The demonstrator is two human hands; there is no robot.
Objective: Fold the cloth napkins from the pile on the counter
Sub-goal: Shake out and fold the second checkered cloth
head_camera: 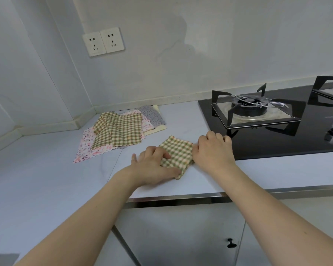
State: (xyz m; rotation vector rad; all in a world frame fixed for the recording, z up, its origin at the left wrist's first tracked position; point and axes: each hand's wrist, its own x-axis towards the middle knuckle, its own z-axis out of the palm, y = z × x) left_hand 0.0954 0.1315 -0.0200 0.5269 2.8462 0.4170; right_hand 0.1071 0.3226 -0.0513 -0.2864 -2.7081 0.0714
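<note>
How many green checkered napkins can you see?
2: one folded green checkered napkin under both hands near the stove, one on top of the pile by the wall. More may be hidden underneath.

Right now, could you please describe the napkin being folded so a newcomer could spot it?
Start at the black gas stove. Just left of its near corner, on the grey counter, lies a small folded green-checked napkin between both hands. Unlike the unfolded pile behind, it is a compact square.

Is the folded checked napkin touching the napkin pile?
Apart. The head view shows bare counter between the folded checked napkin and the napkin pile.
</note>
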